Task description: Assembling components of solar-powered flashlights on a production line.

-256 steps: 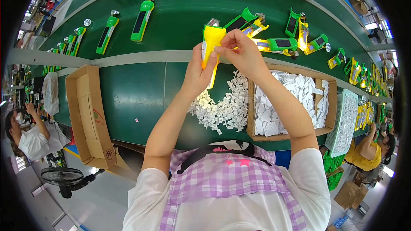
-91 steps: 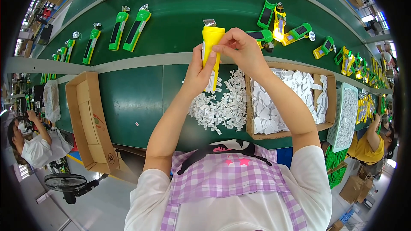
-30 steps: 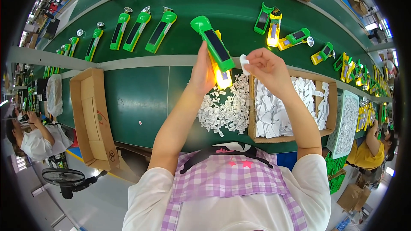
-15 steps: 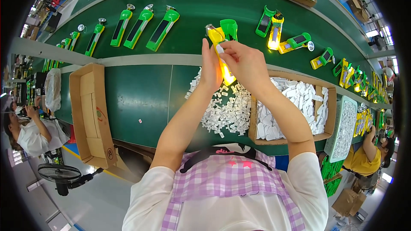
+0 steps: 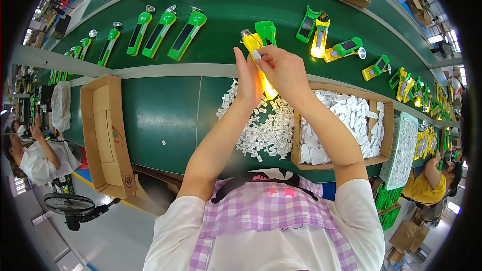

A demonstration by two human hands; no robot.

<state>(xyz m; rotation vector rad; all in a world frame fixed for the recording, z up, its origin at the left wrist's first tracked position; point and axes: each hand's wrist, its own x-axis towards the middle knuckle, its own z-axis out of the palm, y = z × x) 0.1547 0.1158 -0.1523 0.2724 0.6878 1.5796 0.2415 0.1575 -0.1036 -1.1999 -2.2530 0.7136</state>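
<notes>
My left hand [image 5: 247, 81] is closed around a yellow flashlight half [image 5: 250, 43], palm turned inward and thumb pointing up. The flashlight's lower part glows yellow, and a small lamp head sits at its far end. Pinched in my right hand [image 5: 288, 70] is a small white plastic piece [image 5: 257, 55], which meets the flashlight's face; my fingers partly hide the contact. A green half-shell [image 5: 266, 31] lies just beyond, by the flashlight's far end. Below my hands is a pile of small white pieces [image 5: 263, 138].
Several green flashlights [image 5: 187, 35] stand along the green conveyor [image 5: 221, 0] at left; opened yellow-green ones [image 5: 320, 37] lie at right. A cardboard box [image 5: 346, 125] holds white plastic parts, beside a pale basket [image 5: 401, 150]. Another carton [image 5: 105, 135] stands left. Co-workers sit at both sides.
The flashlights on the conveyor have shifted slightly left. My right hand has moved a little left and stays at the flashlight; my left hand keeps its hold.
</notes>
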